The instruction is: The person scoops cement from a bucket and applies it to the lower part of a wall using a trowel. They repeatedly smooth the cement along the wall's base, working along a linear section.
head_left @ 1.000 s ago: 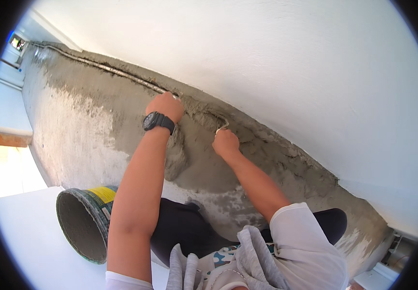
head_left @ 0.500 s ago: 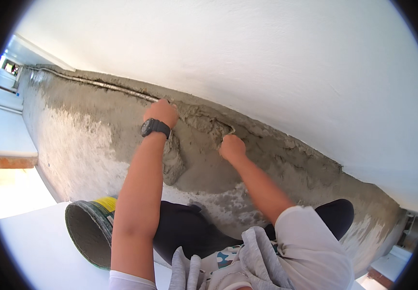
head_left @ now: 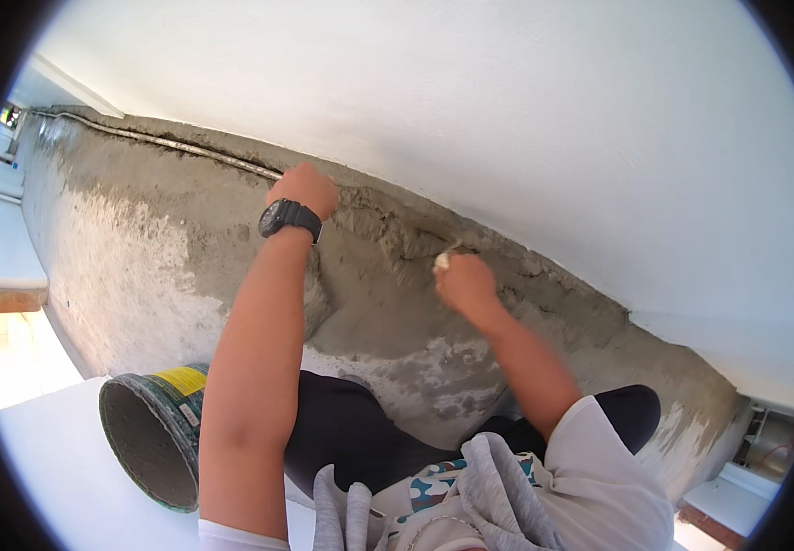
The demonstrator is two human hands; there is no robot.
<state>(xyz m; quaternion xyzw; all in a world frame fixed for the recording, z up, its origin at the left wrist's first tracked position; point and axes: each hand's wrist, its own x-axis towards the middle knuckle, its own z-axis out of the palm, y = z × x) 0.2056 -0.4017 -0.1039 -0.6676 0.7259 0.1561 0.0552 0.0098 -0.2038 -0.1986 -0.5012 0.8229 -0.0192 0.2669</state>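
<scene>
My left hand [head_left: 303, 191], a dark watch on its wrist, is closed round the near end of a long thin pipe [head_left: 176, 144] lying along the base of the wall. Wet grey mortar [head_left: 369, 225] is heaped just right of that hand. Over the mortar, my right hand [head_left: 468, 285] grips a trowel by its handle; the pale handle end [head_left: 442, 262] shows beside the fist, and the blade is mostly hidden. Smooth wet mortar spreads below both hands toward my knees.
The white wall [head_left: 525, 110] rises along the mortar's far edge. A dark green bucket [head_left: 185, 410] with a yellow label, grey inside, lies tilted left of my leg. Rough, partly whitish floor [head_left: 130, 248] stretches left, with a bright opening beyond.
My right hand has moved a little right along the mortar and turned, bringing the pale handle end into sight. My left hand stays at the pipe; the whole view has shifted slightly.
</scene>
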